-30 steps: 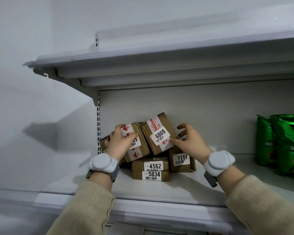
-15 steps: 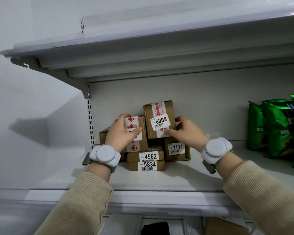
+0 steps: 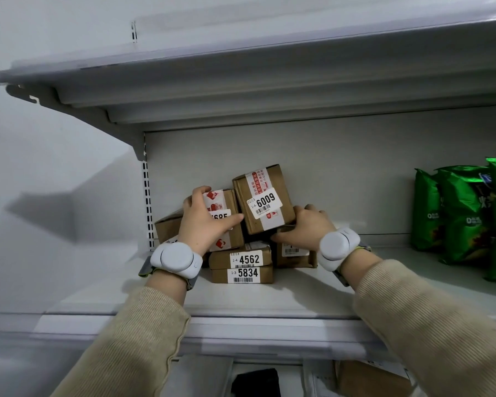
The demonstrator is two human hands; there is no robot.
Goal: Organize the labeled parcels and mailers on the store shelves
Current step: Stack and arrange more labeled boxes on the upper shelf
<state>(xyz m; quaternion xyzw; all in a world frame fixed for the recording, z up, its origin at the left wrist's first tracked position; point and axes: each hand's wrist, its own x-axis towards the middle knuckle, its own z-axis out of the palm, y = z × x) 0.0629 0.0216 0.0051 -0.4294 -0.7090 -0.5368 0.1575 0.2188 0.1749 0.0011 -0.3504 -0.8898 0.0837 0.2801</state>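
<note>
Our left hand [image 3: 204,224] grips the parcel ending 685 [image 3: 225,199], fingers over its top, thumb across the label. Our right hand [image 3: 305,227] curls round the lower right corner of the 6009 parcel [image 3: 262,202], which perches tilted atop the pile at the left end of the shelf [image 3: 269,299]. That tilt worries us: release carelessly and it could slide forward, or knock the 4562 parcel [image 3: 241,259] off the 5834 parcel [image 3: 242,275]. Green snack bags [image 3: 464,216] stand well apart on the right. The upper shelf [image 3: 269,81] overhead likely limits any lift.
</note>
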